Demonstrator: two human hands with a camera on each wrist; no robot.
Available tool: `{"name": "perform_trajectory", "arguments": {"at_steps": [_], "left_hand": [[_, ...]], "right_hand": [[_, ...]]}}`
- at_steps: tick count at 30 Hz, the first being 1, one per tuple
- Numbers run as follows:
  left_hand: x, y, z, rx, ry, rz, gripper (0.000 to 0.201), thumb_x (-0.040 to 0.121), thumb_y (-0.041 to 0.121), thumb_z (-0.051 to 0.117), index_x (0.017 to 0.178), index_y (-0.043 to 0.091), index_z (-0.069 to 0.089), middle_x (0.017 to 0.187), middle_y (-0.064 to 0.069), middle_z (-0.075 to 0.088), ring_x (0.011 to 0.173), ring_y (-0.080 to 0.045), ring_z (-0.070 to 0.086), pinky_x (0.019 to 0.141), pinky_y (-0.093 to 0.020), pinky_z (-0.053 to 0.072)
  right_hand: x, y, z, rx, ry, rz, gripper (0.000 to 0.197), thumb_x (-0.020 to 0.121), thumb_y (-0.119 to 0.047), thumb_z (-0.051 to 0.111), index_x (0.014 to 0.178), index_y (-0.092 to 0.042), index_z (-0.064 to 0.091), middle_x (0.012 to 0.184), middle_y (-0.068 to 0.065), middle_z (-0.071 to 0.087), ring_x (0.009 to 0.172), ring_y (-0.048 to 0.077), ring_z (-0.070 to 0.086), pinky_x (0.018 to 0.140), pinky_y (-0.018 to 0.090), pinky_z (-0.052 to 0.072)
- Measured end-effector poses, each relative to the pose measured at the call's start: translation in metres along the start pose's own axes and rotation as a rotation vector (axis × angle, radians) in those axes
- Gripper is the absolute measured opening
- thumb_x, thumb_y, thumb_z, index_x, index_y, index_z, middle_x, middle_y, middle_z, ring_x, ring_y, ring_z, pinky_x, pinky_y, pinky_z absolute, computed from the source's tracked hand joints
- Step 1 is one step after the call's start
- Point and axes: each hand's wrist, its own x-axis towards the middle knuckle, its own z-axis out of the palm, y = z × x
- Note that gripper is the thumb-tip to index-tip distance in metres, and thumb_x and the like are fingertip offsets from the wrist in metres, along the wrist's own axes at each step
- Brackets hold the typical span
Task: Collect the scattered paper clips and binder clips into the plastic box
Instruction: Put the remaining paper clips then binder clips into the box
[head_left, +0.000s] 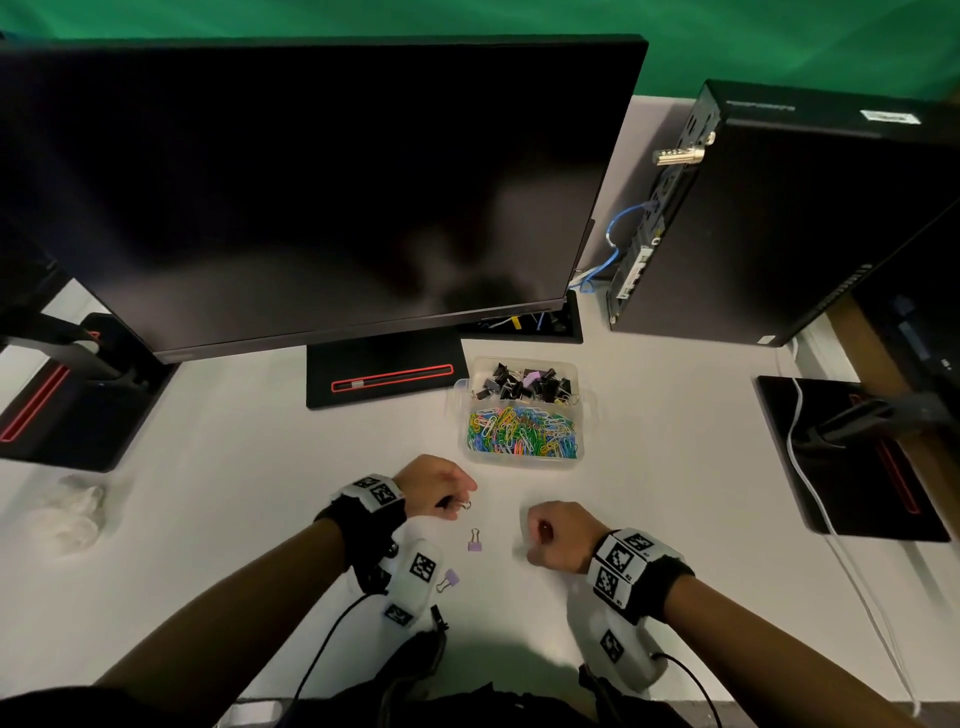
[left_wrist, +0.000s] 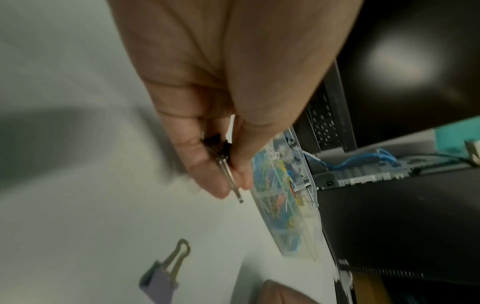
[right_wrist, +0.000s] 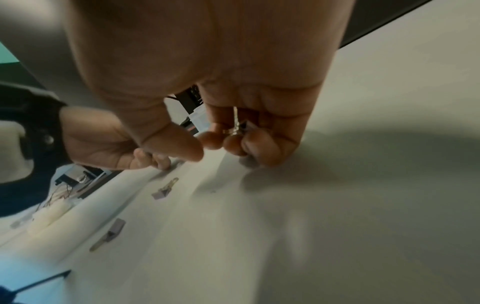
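Your left hand (head_left: 434, 486) pinches a black binder clip (left_wrist: 219, 147); right hand (head_left: 558, 535) curls round another (right_wrist: 240, 127). Two lilac binder clips (head_left: 474, 540) lie on the worktop (head_left: 208, 493) near the plastic box (head_left: 522, 460). Light, stiff, slick steel: pinch the wire loops.

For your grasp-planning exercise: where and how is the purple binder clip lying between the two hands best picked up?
Take the purple clip by its wire handles, coming straight down from above. It lies flat on the desk, handles toward the box and standing out from the body, so a fingertip pinch there probably catches more easily than on the low body. Both hands already hold clips.
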Motion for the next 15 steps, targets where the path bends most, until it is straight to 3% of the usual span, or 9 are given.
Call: {"name": "perform_trajectory", "arguments": {"at_steps": [3, 5, 8, 11, 15], "left_hand": [[-0.004, -0.002, -0.007, 0.238, 0.027, -0.064, 0.012, 0.089, 0.011, 0.055, 0.08, 0.011, 0.062, 0.062, -0.003, 0.042, 0.05, -0.011, 0.041, 0.043, -0.018, 0.04], [-0.009, -0.002, -0.004, 0.584, 0.018, 0.018, 0.016, 0.083, 0.028, 0.066, 0.082, 0.013, 0.065, 0.06, 0.005, 0.043, 0.053, -0.007, 0.04, 0.049, -0.015, 0.037], [-0.023, -0.001, 0.006, 0.892, -0.053, 0.12, 0.032, 0.074, 0.034, 0.074, 0.095, 0.011, 0.066, 0.064, 0.011, 0.042, 0.061, -0.009, 0.044, 0.057, -0.02, 0.034], [-0.031, -0.004, 0.01, 1.017, -0.147, 0.152, 0.04, 0.069, 0.032, 0.078, 0.102, 0.015, 0.063, 0.08, 0.005, 0.047, 0.077, -0.015, 0.046, 0.07, -0.023, 0.036], [-0.037, -0.016, 0.009, 1.038, -0.231, 0.152, 0.038, 0.071, 0.03, 0.076, 0.104, 0.017, 0.063, 0.103, -0.006, 0.06, 0.086, -0.014, 0.049, 0.077, -0.022, 0.037]], "right_hand": [[0.004, -0.002, 0.001, -0.013, -0.001, -0.025, 0.035, 0.068, -0.017, 0.068, 0.052, -0.025, 0.039, 0.057, -0.011, 0.043, 0.053, 0.003, 0.038, 0.052, 0.016, 0.032], [0.005, -0.003, 0.002, 0.0, 0.014, -0.05, 0.032, 0.066, -0.019, 0.07, 0.056, -0.026, 0.041, 0.06, -0.011, 0.044, 0.056, 0.006, 0.04, 0.054, 0.017, 0.033], [0.007, -0.01, 0.005, 0.029, 0.039, -0.126, 0.02, 0.068, -0.021, 0.073, 0.076, -0.026, 0.056, 0.063, -0.014, 0.042, 0.059, 0.005, 0.04, 0.057, 0.013, 0.033], [0.011, -0.023, 0.007, 0.044, 0.027, -0.218, 0.031, 0.073, -0.017, 0.072, 0.103, -0.024, 0.065, 0.06, -0.017, 0.036, 0.055, -0.002, 0.035, 0.055, 0.007, 0.031], [0.021, -0.037, 0.009, 0.02, -0.026, -0.275, 0.031, 0.079, -0.022, 0.069, 0.11, -0.022, 0.066, 0.062, -0.019, 0.044, 0.054, -0.002, 0.037, 0.056, 0.004, 0.028]]}}
